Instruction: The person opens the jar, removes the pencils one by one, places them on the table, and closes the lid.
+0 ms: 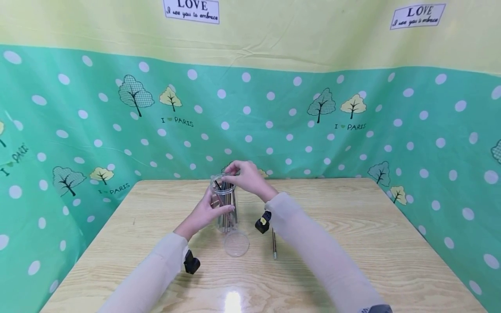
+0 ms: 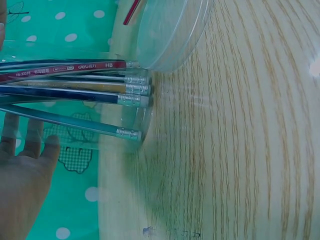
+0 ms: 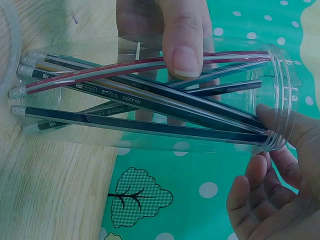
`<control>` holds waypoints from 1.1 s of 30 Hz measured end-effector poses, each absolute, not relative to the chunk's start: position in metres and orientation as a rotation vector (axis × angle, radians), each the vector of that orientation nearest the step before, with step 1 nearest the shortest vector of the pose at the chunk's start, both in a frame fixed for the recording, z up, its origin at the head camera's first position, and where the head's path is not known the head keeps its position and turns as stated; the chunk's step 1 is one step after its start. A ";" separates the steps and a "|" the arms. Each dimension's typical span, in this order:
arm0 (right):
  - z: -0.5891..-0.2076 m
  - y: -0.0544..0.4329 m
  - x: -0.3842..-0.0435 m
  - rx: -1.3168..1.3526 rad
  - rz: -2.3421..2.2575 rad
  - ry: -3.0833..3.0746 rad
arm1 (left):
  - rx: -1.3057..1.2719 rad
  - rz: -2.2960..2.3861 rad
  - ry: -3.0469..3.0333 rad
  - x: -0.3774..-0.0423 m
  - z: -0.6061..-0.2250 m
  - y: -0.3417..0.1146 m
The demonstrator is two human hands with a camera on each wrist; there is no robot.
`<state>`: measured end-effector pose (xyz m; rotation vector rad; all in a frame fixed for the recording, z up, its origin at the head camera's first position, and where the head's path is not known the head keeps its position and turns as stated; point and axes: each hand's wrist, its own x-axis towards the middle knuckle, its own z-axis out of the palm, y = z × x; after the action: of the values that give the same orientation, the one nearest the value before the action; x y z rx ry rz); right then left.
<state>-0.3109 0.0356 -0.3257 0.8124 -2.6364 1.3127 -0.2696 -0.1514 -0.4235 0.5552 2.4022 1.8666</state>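
Note:
A clear plastic jar [image 1: 224,190] stands upright on the table, its mouth uncovered. Several pencils [image 3: 150,107] lean inside it, eraser ends down, in dark, red and teal colours. My left hand [image 1: 205,213] grips the jar's side; its thumb shows across the wall in the right wrist view. At the mouth is my right hand [image 1: 248,176], fingers loosely bent, thumb or a fingertip by the rim, with no pencil seen in it. A round clear lid [image 1: 236,243] lies just in front of the jar. One loose pencil [image 1: 274,245] rests right of the lid, partly hidden by the right sleeve.
The wood-grain table [image 1: 332,226] reaches back to a green and yellow cloth [image 1: 270,113] with dots and trees. Black wrist cameras hang under the left sleeve [image 1: 156,261] and the right sleeve [image 1: 313,243]. A bright light reflection [image 1: 232,301] shows near the front.

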 end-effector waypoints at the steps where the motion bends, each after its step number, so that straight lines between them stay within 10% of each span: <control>1: -0.326 0.036 -0.311 0.809 1.317 -2.635 | 0.555 1.866 2.402 -0.270 -0.423 -0.151; 33: -0.310 0.045 -0.312 0.719 1.328 -2.614 | 0.553 1.892 2.375 -0.272 -0.423 -0.152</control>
<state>-0.3117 0.0446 -0.3102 0.7190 -2.6144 1.3284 -0.2719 -0.1524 -0.4234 0.5528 2.3747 1.8923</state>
